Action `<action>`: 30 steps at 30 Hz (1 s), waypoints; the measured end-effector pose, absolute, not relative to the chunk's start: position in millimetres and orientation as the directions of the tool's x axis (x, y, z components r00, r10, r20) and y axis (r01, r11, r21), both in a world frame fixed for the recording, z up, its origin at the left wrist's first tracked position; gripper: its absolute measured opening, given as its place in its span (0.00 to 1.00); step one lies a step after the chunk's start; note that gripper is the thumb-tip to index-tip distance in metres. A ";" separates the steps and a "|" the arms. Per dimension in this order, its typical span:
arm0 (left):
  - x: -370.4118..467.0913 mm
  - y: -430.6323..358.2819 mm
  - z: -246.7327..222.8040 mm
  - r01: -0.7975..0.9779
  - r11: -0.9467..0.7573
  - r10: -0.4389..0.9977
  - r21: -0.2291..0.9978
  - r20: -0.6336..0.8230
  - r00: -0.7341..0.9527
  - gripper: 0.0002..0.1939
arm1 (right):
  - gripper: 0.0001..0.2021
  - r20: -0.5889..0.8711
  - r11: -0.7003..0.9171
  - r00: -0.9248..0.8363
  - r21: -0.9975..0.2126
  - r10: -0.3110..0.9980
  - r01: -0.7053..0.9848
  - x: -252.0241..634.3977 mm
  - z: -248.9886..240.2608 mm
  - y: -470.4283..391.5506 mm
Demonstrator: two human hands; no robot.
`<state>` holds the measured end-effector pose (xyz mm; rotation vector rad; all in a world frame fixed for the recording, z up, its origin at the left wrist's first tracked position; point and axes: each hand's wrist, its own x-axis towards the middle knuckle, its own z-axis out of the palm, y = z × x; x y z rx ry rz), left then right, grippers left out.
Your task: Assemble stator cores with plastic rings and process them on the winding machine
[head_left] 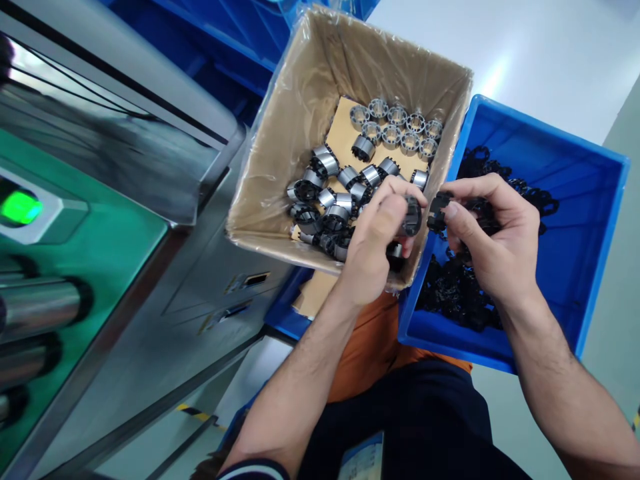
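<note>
My left hand (370, 250) is closed around a ring part with a black face (412, 216), above the near right corner of a plastic-lined cardboard box (285, 127). Just to its right, my right hand (507, 243) pinches a small black plastic ring (439, 212) between thumb and fingertips. The two parts are close together but appear apart. Inside the box, steel rings with black toothed edges (364, 148) lie jumbled near the front. Neat rows of silver rings (391, 135) stand on a cardboard sheet (340, 130) farther back.
A blue bin (565, 287) with a heap of black plastic rings (457, 293) adjoins the box on the right. On the left stands a green and steel machine (115, 253) with a lit green button (21, 207). Blue crates (220, 27) lie behind the box.
</note>
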<state>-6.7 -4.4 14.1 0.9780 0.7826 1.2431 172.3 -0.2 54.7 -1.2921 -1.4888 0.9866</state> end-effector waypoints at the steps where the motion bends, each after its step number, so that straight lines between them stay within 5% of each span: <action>1: -5.8 -4.1 13.9 -0.413 0.061 0.985 0.909 0.012 0.171 0.27 | 0.14 0.140 0.148 -0.048 -0.948 0.989 0.282 171.5 55.3 -0.9; 9: -4.2 -5.9 15.6 -0.401 0.106 0.978 0.910 -0.023 0.206 0.22 | 0.05 0.207 0.219 -0.073 -0.927 0.976 0.305 165.1 58.4 -5.0; 30: -4.6 -10.0 17.6 -0.361 0.050 0.976 0.931 0.031 0.214 0.25 | 0.03 0.278 0.264 -0.014 -0.894 0.961 0.363 161.3 58.0 -8.8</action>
